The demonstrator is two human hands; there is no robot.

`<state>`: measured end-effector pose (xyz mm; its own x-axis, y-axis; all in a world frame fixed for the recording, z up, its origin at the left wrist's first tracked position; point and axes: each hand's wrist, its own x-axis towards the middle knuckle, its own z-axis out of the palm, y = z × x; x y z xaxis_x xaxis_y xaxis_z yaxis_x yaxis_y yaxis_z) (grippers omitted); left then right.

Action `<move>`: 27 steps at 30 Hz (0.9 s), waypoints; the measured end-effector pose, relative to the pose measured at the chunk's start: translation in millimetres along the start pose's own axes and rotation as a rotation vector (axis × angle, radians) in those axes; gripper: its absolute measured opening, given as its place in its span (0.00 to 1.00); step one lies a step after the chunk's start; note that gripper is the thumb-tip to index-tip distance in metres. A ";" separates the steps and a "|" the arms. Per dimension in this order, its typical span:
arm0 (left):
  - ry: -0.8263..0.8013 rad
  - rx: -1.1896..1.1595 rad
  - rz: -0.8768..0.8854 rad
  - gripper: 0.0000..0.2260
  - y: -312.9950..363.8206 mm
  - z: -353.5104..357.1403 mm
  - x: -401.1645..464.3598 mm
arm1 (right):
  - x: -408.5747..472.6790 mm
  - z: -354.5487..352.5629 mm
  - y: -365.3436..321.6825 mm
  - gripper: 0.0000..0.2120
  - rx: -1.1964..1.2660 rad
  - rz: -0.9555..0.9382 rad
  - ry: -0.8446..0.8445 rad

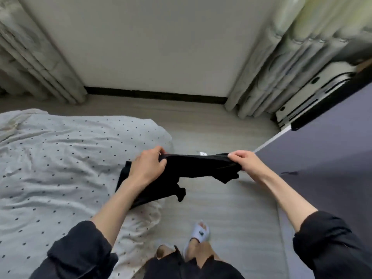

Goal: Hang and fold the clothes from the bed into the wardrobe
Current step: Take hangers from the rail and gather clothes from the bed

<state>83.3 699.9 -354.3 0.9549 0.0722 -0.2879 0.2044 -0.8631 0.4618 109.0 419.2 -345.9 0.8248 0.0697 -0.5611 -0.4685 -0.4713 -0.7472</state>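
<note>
A soft black fabric garment hangs stretched between the two hands at the centre of the frame, held in the air above the pale wood-look floor just beside the corner of the bed. The left hand grips one end of its top edge, fingers curled over the cloth with the thumb pinching from behind; the right hand pinches the other end the same way, knuckles up. Between them the edge runs taut and nearly level, a small white label showing just above it. Below the left hand the cloth droops in loose folds, its lowest part trailing toward the rumpled grey bedsheet with small dark dots that fills the left of the frame.

The garment looks light and limp — it sags wherever it is not held and keeps no shape of its own, so it will likely need support at two points or a flat place to lie on before it folds cleanly. The fabric seems thin and perhaps a little stretchy; a pinch grip at the seamed top edge, as now, should hold without slipping. Which kind of garment it is I cannot tell.

At the right of the frame stands a dull purple-grey flat panel — possibly the wardrobe's side or door, though that is only a guess. Pale pleated curtains hang in the upper right and upper left.
</note>
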 end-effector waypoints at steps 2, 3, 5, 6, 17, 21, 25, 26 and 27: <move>-0.025 -0.030 0.030 0.07 37.6 -0.2 10.2 | -7.5 -33.8 4.7 0.09 -0.002 0.001 0.022; -0.047 -0.052 0.086 0.06 70.9 5.4 20.4 | -15.9 -65.0 10.0 0.07 0.008 -0.008 0.075; -0.079 -0.073 0.163 0.05 120.9 10.0 32.1 | -28.9 -110.0 17.9 0.05 -0.063 -0.018 0.132; -0.096 -0.056 0.214 0.06 149.5 15.2 39.9 | -40.0 -135.6 22.4 0.05 -0.111 -0.018 0.160; -0.272 0.050 0.712 0.11 393.0 84.6 37.6 | -159.5 -302.1 109.7 0.05 -0.182 0.164 0.710; -0.311 0.036 0.828 0.05 463.3 97.5 33.2 | -199.5 -342.6 124.8 0.07 -0.105 0.235 0.953; -0.336 -0.057 0.984 0.06 550.3 110.6 24.7 | -237.9 -385.7 139.3 0.06 0.063 0.312 1.156; -0.354 -0.076 1.018 0.06 570.3 116.2 22.6 | -246.7 -396.4 141.4 0.05 0.097 0.321 1.179; -0.388 -0.087 1.037 0.06 587.7 120.0 19.4 | -254.6 -406.5 144.7 0.04 0.114 0.328 1.202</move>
<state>196.2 134.1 -189.1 0.5430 -0.8389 0.0358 -0.6252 -0.3755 0.6842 -40.1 -24.1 -166.5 0.4023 -0.9109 -0.0914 -0.6817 -0.2314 -0.6941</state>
